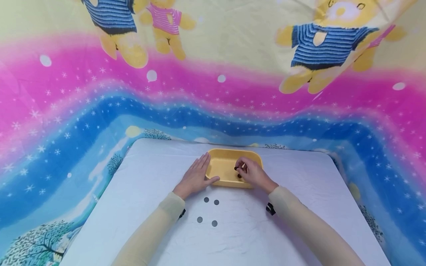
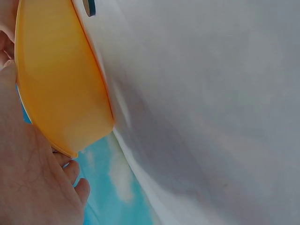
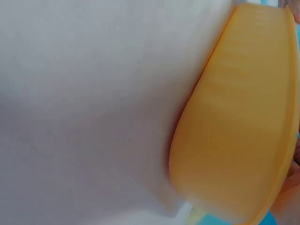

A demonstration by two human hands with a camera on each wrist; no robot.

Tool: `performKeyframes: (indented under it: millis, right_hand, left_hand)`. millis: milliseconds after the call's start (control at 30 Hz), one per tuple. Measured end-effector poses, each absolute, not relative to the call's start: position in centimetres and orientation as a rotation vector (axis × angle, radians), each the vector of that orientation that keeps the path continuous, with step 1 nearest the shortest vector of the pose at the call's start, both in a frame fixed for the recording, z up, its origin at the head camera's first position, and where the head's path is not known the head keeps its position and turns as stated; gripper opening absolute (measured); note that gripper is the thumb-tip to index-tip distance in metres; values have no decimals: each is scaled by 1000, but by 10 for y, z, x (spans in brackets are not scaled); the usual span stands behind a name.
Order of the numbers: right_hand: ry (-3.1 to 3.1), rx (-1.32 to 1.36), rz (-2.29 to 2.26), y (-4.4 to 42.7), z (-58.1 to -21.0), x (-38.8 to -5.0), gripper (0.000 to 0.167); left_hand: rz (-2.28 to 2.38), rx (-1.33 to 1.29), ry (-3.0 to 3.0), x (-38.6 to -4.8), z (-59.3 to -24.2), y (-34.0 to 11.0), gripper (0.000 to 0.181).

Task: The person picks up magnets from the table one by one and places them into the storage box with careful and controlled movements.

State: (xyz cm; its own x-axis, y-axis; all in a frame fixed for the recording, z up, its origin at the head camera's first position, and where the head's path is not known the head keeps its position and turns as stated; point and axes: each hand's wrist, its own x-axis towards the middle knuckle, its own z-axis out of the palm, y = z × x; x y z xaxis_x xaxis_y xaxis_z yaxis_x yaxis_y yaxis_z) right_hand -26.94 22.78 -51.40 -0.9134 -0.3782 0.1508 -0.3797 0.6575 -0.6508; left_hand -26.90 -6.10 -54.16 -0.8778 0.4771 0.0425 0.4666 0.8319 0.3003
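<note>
Yellow tub [image 1: 217, 166]: rectangular with rounded corners, open-topped, smooth and plain, with a thin rim; it stands upright near the far edge of the white cloth [image 1: 239, 236].
Left hand [image 1: 196, 175]: laid against the tub's left end, fingers straight and together, thumb spread along the front rim; the grip is wide, steadying rather than clasping.
Right hand [image 1: 252, 173]: reaches over the tub's right half, a narrow pinch of thumb and fingers holding a small dark disc [image 1: 236, 168].
Second dark piece [image 1: 239, 176]: just below the pinch; whether fingers hold it or it lies inside the tub, I cannot tell.
Four grey discs [image 1: 216, 202]: flat and round, apart from each other on the cloth in front of the tub, two nearer it, two farther.
Head view only: the tub's inside and the pinched disc.
Left wrist view only: the tub's front wall close up, with one disc's thick edge at the top.
Right wrist view: the outer wall, faintly ribbed, tapering towards its base; the fingers are mostly cut off.
</note>
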Motion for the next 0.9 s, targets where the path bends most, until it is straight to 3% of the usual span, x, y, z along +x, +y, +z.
performKeyframes:
  millis: [900]
  right_hand:
    - [-3094, 471, 1100, 228, -526, -308, 6]
  left_hand:
    - [477, 770, 2972, -269, -542, -62, 110]
